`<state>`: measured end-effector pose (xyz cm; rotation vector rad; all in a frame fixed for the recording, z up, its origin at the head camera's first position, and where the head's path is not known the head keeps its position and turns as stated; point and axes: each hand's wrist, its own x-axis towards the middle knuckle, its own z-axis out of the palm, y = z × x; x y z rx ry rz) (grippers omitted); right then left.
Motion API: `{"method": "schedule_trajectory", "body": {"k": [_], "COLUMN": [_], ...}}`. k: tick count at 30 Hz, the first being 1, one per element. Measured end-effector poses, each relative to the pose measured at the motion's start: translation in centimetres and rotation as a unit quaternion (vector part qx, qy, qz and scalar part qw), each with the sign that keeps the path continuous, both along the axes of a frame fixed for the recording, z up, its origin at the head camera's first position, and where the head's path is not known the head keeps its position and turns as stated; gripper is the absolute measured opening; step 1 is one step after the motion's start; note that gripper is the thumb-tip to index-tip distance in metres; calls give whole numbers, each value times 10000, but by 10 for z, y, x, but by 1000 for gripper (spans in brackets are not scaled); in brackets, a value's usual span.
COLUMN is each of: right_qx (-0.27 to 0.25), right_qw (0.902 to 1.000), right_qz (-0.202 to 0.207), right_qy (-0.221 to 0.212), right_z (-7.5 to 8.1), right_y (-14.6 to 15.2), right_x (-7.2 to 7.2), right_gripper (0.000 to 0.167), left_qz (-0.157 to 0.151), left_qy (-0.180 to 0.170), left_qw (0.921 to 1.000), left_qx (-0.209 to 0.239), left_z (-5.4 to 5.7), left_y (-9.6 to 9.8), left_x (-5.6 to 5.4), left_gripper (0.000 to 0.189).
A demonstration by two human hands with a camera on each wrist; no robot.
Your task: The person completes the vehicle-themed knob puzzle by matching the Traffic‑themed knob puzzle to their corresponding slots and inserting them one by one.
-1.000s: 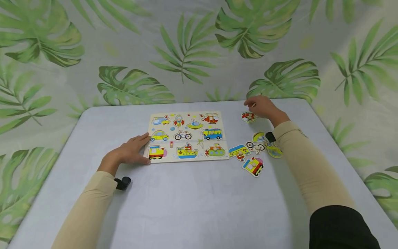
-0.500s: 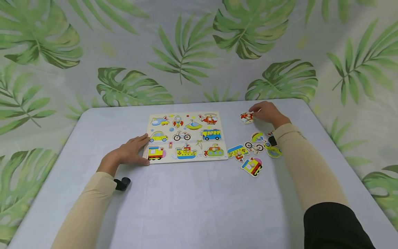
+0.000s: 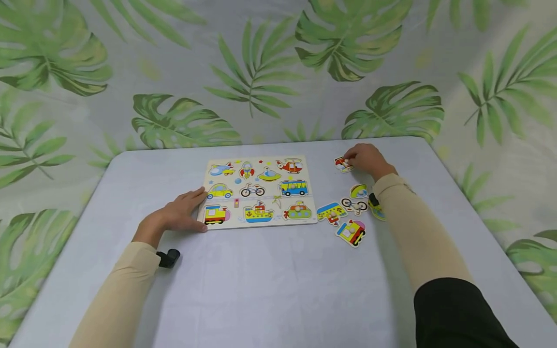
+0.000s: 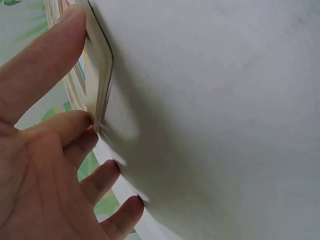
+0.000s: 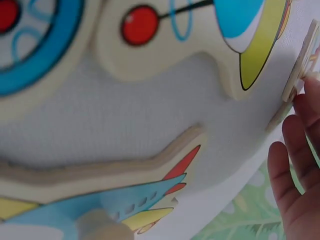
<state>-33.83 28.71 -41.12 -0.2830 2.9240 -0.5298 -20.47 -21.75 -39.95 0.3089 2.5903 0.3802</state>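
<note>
The wooden puzzle board (image 3: 226, 208) lies flat on the table, printed with vehicle pictures. My left hand (image 3: 183, 211) rests at its left edge in the head view. In the left wrist view, the thumb (image 4: 50, 60) lies along the board and the other fingertips touch the corner and the cloth. Beyond the board's right side, my right hand (image 3: 367, 158) pinches a small red helicopter piece (image 3: 340, 165) by its knob. The right wrist view shows that piece (image 5: 302, 60) edge-on and tilted at the fingertips, partly cut off by the frame.
Right of the board lie several loose knobbed pieces: a ship (image 3: 329, 211), a train (image 3: 351, 233), a bicycle (image 3: 354, 206) and a flying saucer (image 3: 359, 190). A yellow car piece (image 3: 377, 211) is partly under the right sleeve. An airplane piece (image 5: 125, 195) shows below the right wrist camera.
My right hand has come down from above the helicopter piece and now pinches its knob. The left hand stays at the board's edge.
</note>
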Motion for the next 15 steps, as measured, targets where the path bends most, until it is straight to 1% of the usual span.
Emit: {"method": "schedule_trajectory", "body": {"k": [5, 10, 13, 15], "right_qx": [-79, -185, -116, 7], "right_qw": [9999, 9992, 9995, 9998], "right_qz": [16, -51, -146, -187], "right_qy": [133, 344, 247, 105], "right_z": [0, 5, 7, 8], "right_y": [-3, -13, -20, -26], "right_x": [2, 4, 4, 4], "right_gripper": [28, 25, 26, 27], "left_qz": [3, -49, -95, -75], "left_qy": [-36, -25, 20, 21], "left_qw": [10000, 10000, 9999, 9999], "left_qx": [43, 65, 84, 73], "left_z": [-1, 0, 0, 1], "left_y": [1, -1, -2, -2], "left_x": [1, 2, 2, 1], "left_gripper": [103, 102, 101, 101]}}
